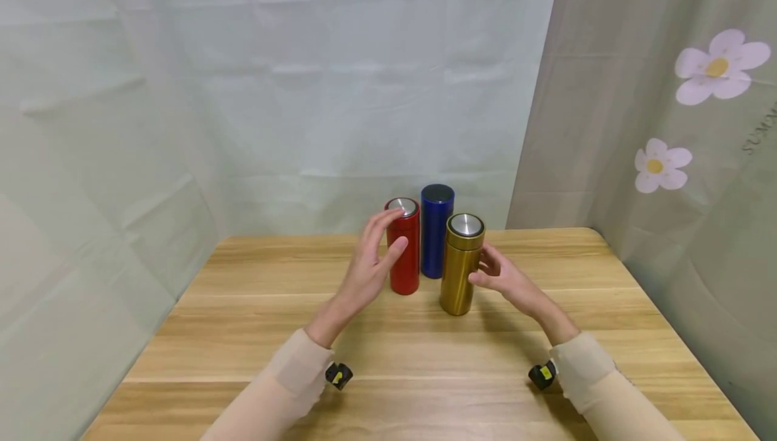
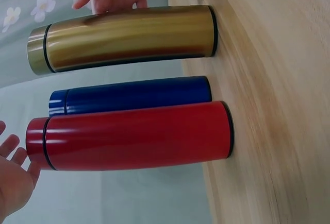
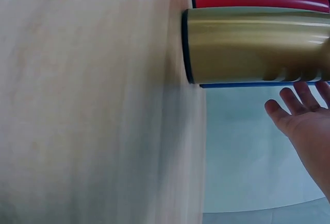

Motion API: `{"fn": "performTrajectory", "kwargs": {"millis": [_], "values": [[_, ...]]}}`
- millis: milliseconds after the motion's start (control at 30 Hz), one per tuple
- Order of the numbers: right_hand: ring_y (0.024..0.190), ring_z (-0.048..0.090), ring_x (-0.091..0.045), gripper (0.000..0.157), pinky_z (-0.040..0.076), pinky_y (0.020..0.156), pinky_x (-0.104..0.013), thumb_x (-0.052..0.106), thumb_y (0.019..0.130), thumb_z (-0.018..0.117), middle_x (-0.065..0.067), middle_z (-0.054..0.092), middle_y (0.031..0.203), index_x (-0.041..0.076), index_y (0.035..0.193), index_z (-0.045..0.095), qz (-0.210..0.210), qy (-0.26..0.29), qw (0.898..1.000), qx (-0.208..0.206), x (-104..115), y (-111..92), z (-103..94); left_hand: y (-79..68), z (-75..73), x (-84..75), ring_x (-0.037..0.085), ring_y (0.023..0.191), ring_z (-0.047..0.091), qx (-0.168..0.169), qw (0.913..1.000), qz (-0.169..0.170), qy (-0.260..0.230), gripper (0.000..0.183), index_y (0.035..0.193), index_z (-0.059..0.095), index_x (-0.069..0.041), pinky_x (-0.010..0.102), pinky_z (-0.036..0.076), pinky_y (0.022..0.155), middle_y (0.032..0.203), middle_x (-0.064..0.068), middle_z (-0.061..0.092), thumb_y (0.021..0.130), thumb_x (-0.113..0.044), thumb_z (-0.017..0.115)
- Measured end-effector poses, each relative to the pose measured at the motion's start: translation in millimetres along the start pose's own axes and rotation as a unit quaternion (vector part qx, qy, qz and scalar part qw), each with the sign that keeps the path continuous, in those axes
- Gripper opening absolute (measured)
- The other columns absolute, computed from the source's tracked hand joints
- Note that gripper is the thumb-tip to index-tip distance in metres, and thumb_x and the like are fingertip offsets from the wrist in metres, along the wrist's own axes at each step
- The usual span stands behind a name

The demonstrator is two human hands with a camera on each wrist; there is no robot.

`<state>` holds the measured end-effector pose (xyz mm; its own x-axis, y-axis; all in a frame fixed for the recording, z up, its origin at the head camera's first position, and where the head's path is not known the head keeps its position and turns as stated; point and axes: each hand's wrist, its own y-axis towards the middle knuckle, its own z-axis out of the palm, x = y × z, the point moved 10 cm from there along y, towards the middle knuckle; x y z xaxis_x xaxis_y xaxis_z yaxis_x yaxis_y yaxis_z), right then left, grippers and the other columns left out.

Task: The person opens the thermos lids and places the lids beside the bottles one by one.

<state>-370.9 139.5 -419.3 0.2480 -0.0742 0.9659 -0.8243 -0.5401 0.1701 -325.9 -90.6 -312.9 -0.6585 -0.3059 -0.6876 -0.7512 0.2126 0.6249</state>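
Three thermos bottles stand upright, close together on the wooden table. The red thermos [image 1: 404,259] is on the left, the blue thermos [image 1: 434,239] behind, and the gold thermos [image 1: 459,276] nearest on the right. My left hand [image 1: 371,255] is beside the red thermos, fingers spread around its upper part without gripping; in the left wrist view its fingertips [image 2: 20,156] are close to the lid, though contact is unclear. To the right of the gold thermos, my right hand [image 1: 506,286] has loosely bent, spread fingers [image 3: 304,98] near or touching its side. Blue is mostly hidden in the right wrist view.
The wood-grain table [image 1: 388,387] ends at a back edge just behind the bottles. Pale cloth [image 1: 340,90] hangs behind and to the left, and a flower-printed curtain [image 1: 607,124] hangs on the right. Small black devices sit at both wrists.
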Motion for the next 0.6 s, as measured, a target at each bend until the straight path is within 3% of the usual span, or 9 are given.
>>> {"fn": "performTrajectory", "kwargs": {"millis": [200, 433, 600], "values": [[0.152, 0.027, -0.046, 0.089, 0.023, 0.122, -0.063, 0.031, 0.097, 0.075, -0.025, 0.033, 0.163, 0.004, 0.163, 0.023, 0.007, -0.002, 1.000, 0.000, -7, 0, 3.1, -1.6, 4.2, -2.2, 0.020, 0.148, 0.037, 0.002, 1.0000, -0.004, 0.003, 0.048, 0.153, 0.050, -0.014, 0.058, 0.031, 0.120, 0.158, 0.002, 0.044, 0.108, -0.028, 0.057], [0.150, 0.032, -0.046, 0.086, 0.028, 0.120, -0.063, 0.028, 0.098, 0.074, -0.025, 0.036, 0.161, 0.004, 0.164, 0.024, 0.017, -0.012, 1.000, 0.001, -17, 0, 6.4, -3.0, 10.0, -7.6, 0.023, 0.141, 0.043, 0.008, 1.0000, 0.001, -0.006, 0.048, 0.151, 0.051, -0.011, 0.057, 0.045, 0.110, 0.155, 0.002, 0.046, 0.106, -0.026, 0.060], [0.148, 0.036, -0.047, 0.085, 0.033, 0.118, -0.063, 0.031, 0.097, 0.074, -0.026, 0.039, 0.158, 0.003, 0.162, 0.027, 0.020, -0.016, 1.000, -0.002, -19, 0, 9.2, -3.9, 16.7, -11.4, 0.025, 0.140, 0.044, 0.014, 0.9998, 0.003, -0.011, 0.049, 0.151, 0.051, -0.010, 0.058, 0.046, 0.109, 0.156, 0.004, 0.045, 0.107, -0.031, 0.058]]}}
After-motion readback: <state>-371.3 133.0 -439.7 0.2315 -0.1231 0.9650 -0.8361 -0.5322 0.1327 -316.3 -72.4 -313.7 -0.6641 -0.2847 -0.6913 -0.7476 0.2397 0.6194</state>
